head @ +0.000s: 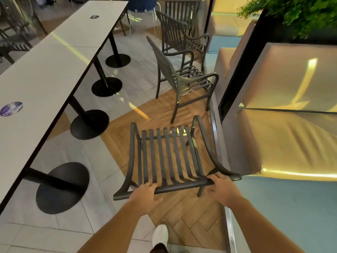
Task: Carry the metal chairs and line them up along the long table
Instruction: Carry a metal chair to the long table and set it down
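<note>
Table far left, its disc bases on the floor beneath. Held chair mid-aisle, between table and sofa. Left hand and right hand both curled over its top rail. Back slats run away from the person; rail lies crosswise.

Risks, judged: a leg clipping a disc base on the left, or striking the parked chair just ahead; the arm scraping the sofa edge.
</note>
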`<action>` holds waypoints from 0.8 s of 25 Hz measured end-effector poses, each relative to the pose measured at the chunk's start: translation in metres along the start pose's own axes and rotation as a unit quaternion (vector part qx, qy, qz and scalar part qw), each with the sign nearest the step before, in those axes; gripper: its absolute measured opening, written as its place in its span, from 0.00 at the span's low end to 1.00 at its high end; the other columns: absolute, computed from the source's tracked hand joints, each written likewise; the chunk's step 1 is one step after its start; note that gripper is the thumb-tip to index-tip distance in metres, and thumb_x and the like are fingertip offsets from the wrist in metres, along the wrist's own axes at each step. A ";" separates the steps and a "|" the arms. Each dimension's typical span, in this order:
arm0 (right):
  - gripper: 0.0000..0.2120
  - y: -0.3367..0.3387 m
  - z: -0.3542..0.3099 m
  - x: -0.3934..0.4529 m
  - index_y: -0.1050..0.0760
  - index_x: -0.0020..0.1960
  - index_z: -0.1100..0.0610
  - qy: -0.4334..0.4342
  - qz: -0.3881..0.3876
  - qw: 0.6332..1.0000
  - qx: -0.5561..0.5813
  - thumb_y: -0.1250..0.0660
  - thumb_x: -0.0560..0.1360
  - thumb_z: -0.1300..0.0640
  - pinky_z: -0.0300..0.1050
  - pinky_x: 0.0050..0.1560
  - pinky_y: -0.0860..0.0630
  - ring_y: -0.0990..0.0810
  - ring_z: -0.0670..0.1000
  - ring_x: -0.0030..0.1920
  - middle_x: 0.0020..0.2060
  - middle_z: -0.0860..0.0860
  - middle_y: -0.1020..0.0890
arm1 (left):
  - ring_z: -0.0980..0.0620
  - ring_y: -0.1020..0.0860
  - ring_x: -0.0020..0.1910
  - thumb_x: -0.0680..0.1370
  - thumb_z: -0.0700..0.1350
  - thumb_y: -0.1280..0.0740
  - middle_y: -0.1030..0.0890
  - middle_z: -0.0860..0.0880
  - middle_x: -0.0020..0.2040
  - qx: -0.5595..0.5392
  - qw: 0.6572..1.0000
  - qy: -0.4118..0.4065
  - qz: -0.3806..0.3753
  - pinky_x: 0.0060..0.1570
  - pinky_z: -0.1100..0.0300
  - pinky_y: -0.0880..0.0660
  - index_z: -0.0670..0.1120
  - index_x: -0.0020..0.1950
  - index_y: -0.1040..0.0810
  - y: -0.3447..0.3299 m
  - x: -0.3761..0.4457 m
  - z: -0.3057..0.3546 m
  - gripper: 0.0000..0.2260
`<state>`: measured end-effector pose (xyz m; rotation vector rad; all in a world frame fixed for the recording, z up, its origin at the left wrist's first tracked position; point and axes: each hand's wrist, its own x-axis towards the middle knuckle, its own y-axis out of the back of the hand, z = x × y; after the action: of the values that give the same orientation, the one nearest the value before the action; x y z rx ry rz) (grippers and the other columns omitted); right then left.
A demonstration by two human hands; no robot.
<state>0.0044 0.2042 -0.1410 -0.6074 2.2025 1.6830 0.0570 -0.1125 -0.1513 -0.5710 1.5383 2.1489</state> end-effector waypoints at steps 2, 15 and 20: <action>0.25 -0.011 -0.001 0.009 0.34 0.75 0.44 0.007 0.008 0.999 -0.036 0.34 0.80 0.49 0.55 0.80 0.50 0.37 0.54 0.76 0.72 0.46 0.30 | 0.48 0.23 0.63 0.83 0.51 0.36 0.23 0.50 0.67 0.010 1.000 0.023 -0.017 0.65 0.52 0.25 0.52 0.73 0.29 -0.004 0.013 -0.008 0.18; 0.17 -0.007 0.032 0.056 0.29 0.70 0.45 0.104 -0.020 0.987 -0.121 0.38 0.82 0.57 0.52 0.72 0.40 0.31 0.51 0.68 0.65 0.45 0.25 | 0.52 0.20 0.51 0.84 0.49 0.37 0.19 0.51 0.54 0.072 0.984 0.164 0.019 0.54 0.58 0.21 0.55 0.64 0.22 -0.034 0.025 0.028 0.10; 0.19 0.018 0.069 0.082 0.28 0.70 0.43 0.167 -0.038 0.969 -0.178 0.38 0.82 0.59 0.52 0.72 0.40 0.31 0.51 0.69 0.66 0.44 0.26 | 0.50 0.20 0.54 0.84 0.47 0.40 0.18 0.51 0.57 0.012 0.976 0.213 0.033 0.54 0.57 0.23 0.56 0.66 0.22 -0.064 0.015 0.080 0.13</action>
<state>-0.0765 0.2626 -0.1832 -1.1251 2.0586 2.0811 0.0748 -0.0163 -0.1849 -1.0398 1.8180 2.1470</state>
